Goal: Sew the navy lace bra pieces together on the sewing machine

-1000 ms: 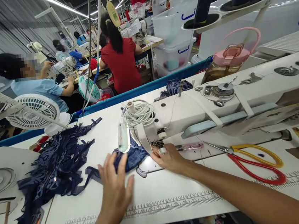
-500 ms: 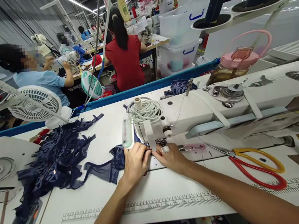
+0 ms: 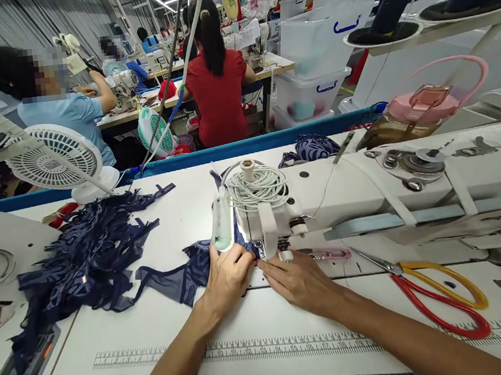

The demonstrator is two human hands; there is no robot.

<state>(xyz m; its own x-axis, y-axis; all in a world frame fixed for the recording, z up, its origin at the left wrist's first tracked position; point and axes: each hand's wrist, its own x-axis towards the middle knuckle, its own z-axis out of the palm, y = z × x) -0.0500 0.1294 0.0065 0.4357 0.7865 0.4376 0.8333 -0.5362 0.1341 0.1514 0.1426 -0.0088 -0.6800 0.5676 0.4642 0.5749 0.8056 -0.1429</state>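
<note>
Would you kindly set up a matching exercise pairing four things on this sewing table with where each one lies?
Things:
1. scissors
2. desk fan
3. pile of navy pieces
4. pink bottle

Places:
A. behind the sewing machine, far right
B. flat on the table, right of both hands
C. left of the left hand
D. at the table's far left edge

Pairs: 1-B, 2-D, 3-C, 4-A
</note>
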